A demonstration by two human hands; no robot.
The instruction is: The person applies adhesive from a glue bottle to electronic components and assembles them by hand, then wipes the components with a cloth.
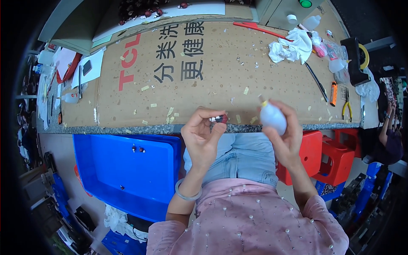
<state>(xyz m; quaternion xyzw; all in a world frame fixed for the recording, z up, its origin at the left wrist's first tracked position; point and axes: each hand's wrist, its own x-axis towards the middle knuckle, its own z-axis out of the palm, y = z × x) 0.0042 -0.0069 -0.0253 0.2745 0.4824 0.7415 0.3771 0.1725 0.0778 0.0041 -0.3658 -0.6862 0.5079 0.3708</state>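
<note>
My left hand (200, 139) pinches a small dark red part with a silvery end (222, 119) between thumb and fingertips, above the near edge of the bench. Wrapped in my right hand (292, 138) is a white squeeze bottle (272, 118), slightly blurred, its yellow neck and thin nozzle pointing up and to the left. A gap separates the nozzle from the part. Similar dark red parts (148, 13) lie on a white surface at the far side, with a dark heap of them behind.
Printed cardboard (170, 97) covers the bench, dotted with paper scraps. On the right lie pliers (347, 106), an orange cutter (333, 94), crumpled tissue (293, 46) and a tape dispenser (355, 61). A blue bin (123, 170) holding a few small parts stands lower left; red stools (311, 155) stand right.
</note>
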